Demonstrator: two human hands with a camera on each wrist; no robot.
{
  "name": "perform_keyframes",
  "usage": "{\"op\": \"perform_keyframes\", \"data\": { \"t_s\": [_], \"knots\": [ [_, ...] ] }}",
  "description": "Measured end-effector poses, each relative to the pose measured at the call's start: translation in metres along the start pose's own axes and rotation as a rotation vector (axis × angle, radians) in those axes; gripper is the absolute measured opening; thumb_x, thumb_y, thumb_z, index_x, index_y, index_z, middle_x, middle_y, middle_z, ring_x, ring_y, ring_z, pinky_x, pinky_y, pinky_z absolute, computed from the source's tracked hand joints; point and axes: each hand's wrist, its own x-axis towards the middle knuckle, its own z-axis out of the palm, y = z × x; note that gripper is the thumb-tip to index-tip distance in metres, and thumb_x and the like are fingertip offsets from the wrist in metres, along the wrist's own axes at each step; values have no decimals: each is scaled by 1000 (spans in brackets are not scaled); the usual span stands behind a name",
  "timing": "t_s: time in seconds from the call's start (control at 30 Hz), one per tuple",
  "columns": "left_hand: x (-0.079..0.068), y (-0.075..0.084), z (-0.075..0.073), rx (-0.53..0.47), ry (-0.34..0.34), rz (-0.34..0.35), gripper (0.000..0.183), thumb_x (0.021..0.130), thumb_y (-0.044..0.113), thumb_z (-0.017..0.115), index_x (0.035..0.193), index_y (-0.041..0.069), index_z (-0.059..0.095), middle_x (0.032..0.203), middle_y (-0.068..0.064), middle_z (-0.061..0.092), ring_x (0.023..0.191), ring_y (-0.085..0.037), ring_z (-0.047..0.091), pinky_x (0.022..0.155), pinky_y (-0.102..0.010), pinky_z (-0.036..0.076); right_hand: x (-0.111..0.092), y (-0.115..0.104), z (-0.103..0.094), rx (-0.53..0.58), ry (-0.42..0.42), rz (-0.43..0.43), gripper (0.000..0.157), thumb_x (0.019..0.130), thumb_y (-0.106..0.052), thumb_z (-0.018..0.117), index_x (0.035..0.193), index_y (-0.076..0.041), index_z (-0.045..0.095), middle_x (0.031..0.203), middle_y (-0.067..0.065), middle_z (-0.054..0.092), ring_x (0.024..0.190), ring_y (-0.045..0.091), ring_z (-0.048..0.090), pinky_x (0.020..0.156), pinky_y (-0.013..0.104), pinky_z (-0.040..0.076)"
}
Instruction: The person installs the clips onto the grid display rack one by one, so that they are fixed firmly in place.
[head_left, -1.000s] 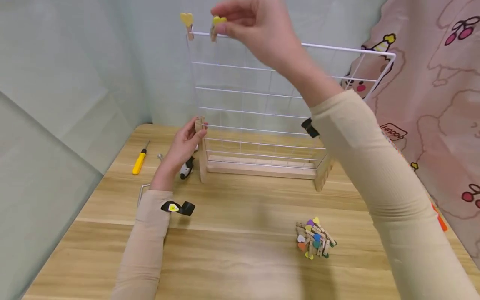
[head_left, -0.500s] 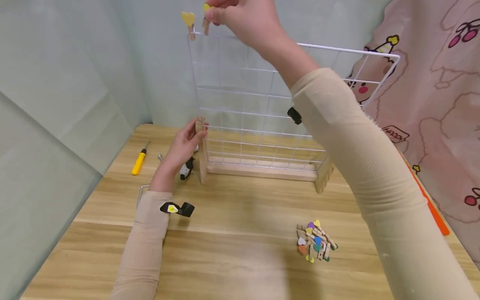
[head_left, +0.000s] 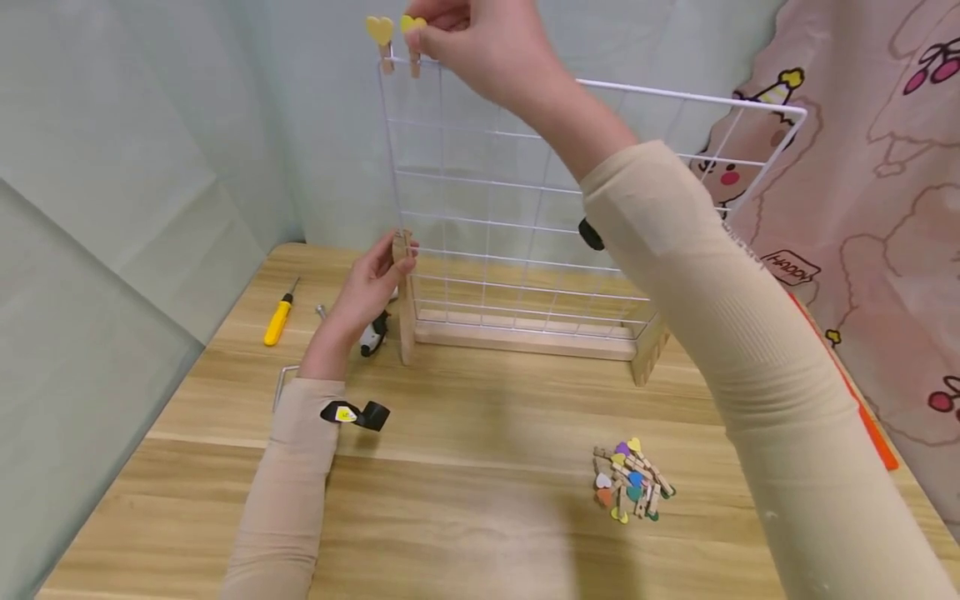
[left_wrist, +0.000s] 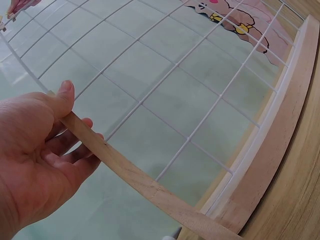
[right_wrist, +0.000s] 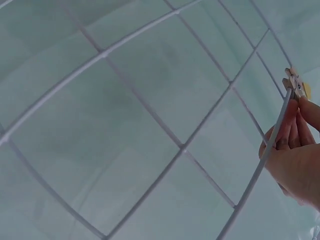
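Where the yellow screwdriver (head_left: 277, 323) lies: left on the wooden table (head_left: 450, 467), blade toward the far side.
Bent metal rod (head_left: 282, 379): nearer you, partly hidden by your left sleeve (head_left: 281, 500).
Left hand (head_left: 367, 287): clamped on the rack's left post (head_left: 406, 321), your thumb on one side, fingers on the other.
Black-and-white tool (head_left: 373, 336): on the table between your left wrist and that post.
First clip (head_left: 380, 35): upright at the left end of the top wire, yellow heart up.
Second clip (head_left: 415, 65): just right of the first, yellow heart up, right at the top wire; you cannot tell whether it bites.
Right hand (head_left: 487, 42): up high, pinching that second clip, well apart from your left.
Wire grid (head_left: 534, 227): white, upright over a wooden base bar (head_left: 517, 338).
Clip pile (head_left: 633, 483): near right on the table, a jumble of coloured hearts.
Right post (head_left: 649, 354): beyond the pile, carrying the rack's right side.
Orange strip (head_left: 876, 433): right table edge, partly behind your right sleeve (head_left: 780, 383).
Pink curtain (head_left: 885, 225): far right, cartoons and cherries.
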Motion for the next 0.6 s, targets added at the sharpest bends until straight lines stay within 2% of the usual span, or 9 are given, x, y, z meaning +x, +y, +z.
{"op": "perform_keyframes", "data": {
  "t_s": [0.2, 0.43, 0.6],
  "knots": [
    [-1, -4, 2, -10, -3, -17, 51, 89, 31, 46, 136, 24, 27, 132, -5, 40, 121, -12, 37, 99, -34, 31, -4, 7, 1, 82, 14, -49, 27, 78, -18, 62, 102, -7, 62, 101, 3, 62, 85, 10, 54, 77, 17, 44],
    [0, -3, 5, -30, 2, -21, 51, 90, 27, 46, 136, 20, 28, 132, -8, 39, 122, -13, 35, 99, -34, 31, -2, 11, 0, 23, 14, -80, 27, 79, -19, 62, 103, -7, 64, 99, 3, 63, 85, 9, 55, 77, 16, 44],
    [-2, 10, 10, -32, -6, -30, 51, 91, 21, 45, 137, 13, 24, 134, -12, 37, 124, -17, 33, 100, -37, 30, -1, 14, -1, 3, 8, -94, 26, 80, -20, 62, 103, -8, 64, 99, 3, 63, 85, 9, 55, 77, 17, 44]
  ]
}}
